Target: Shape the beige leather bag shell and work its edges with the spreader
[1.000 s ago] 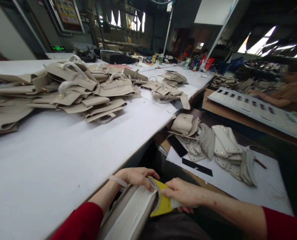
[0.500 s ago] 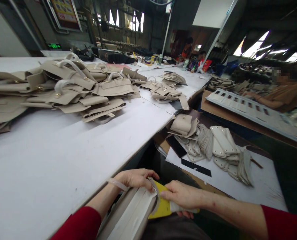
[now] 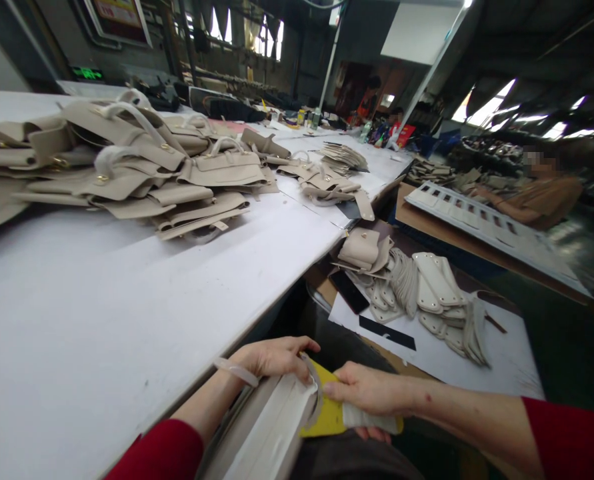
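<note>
Both my hands work low in the head view, below the table's edge. My left hand [image 3: 271, 358] curls over the top end of a beige bag panel [image 3: 267, 433] lying across my lap, fingers closed on it. My right hand [image 3: 369, 393] grips a yellow pad with a white cloth end [image 3: 341, 417] and presses it against the panel's end. A pale strap [image 3: 237, 371] crosses my left wrist. Red sleeves cover both forearms.
A long white table [image 3: 101, 320] carries heaps of beige bag parts [image 3: 127, 167]. Right of it, a lower white board [image 3: 441, 353] holds stacked beige strap pieces [image 3: 427, 287] and a dark phone [image 3: 349, 291]. Another person [image 3: 537, 190] sits at the far right bench.
The view has shifted a little to the right and down. My right hand has slid the yellow pad slightly along the panel's end; my left hand keeps its hold.
</note>
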Motion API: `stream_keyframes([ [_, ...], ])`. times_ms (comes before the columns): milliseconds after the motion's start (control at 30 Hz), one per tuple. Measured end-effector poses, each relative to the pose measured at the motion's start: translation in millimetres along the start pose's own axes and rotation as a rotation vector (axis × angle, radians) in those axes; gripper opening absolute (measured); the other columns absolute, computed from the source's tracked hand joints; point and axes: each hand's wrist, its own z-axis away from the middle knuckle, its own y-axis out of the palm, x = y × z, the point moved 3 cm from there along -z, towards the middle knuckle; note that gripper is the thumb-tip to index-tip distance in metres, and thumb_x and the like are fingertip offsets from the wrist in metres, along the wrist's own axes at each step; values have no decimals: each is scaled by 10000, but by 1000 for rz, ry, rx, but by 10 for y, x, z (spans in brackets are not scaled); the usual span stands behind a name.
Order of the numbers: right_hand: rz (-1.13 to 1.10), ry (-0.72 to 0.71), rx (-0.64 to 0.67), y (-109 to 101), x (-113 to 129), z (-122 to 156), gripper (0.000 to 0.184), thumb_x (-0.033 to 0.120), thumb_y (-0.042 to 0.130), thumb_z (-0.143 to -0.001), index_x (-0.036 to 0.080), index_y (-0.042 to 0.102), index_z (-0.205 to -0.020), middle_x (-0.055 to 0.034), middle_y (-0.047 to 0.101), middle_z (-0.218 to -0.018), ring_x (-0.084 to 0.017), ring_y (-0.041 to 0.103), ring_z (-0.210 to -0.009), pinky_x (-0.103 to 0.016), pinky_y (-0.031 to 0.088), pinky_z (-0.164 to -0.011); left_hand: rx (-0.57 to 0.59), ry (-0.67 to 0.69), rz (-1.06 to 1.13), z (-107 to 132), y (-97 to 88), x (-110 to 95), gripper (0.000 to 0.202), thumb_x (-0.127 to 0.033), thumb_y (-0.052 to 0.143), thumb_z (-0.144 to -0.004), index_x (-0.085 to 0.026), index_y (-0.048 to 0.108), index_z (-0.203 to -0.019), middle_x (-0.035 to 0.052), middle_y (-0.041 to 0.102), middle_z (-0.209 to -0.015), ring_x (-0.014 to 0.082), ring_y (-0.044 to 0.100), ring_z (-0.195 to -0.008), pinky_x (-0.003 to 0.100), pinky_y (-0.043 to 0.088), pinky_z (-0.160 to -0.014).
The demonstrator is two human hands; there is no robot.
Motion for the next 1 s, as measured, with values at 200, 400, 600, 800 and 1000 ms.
stream_keyframes([
  [200, -104, 38, -132, 195, -68, -54, 364, 519, 351, -991, 182, 477, -941, 24, 562, -475, -112, 466, -280, -170, 391, -306, -14, 2, 51, -41, 20, 84, 860, -327, 710, -570, -168, 479, -1383, 35, 615, -946, 250, 568, -903, 314, 439, -754],
  [400, -179, 68, -201, 325, -96, -82, 442, 596, 354, -974, 175, 486, -998, 29, 555, -457, -109, 469, -283, -163, 395, -329, 15, 6, 149, -67, 45, 141, 912, -264, 712, -570, -192, 397, -1423, 20, 622, -938, 227, 578, -852, 296, 440, -717],
  [600, -258, -7, -197, 431, -75, -184, 347, 454, 266, -1019, 177, 456, -933, 7, 538, -439, -121, 462, -270, -152, 362, -292, 11, 44, 273, -50, 83, 124, 941, -214, 684, -521, -210, 333, -1395, 22, 608, -1007, 202, 567, -857, 298, 425, -724],
  [800, -331, -16, -192, 561, -6, -316, 440, 472, 183, -1020, 154, 483, -971, -21, 540, -440, -148, 471, -283, -221, 420, -291, -18, 114, 410, 59, 74, 73, 940, -162, 625, -472, -222, 286, -1348, 50, 593, -1108, 187, 566, -876, 299, 428, -713],
  [1000, -453, -97, -198, 770, -103, -300, 599, 674, 292, -953, 136, 552, -908, -26, 547, -478, -105, 466, -332, -167, 380, -359, -128, 123, 438, 406, 117, 97, 719, -217, 690, -572, -180, 519, -1269, 97, 544, -1357, 275, 504, -1217, 384, 399, -1021],
])
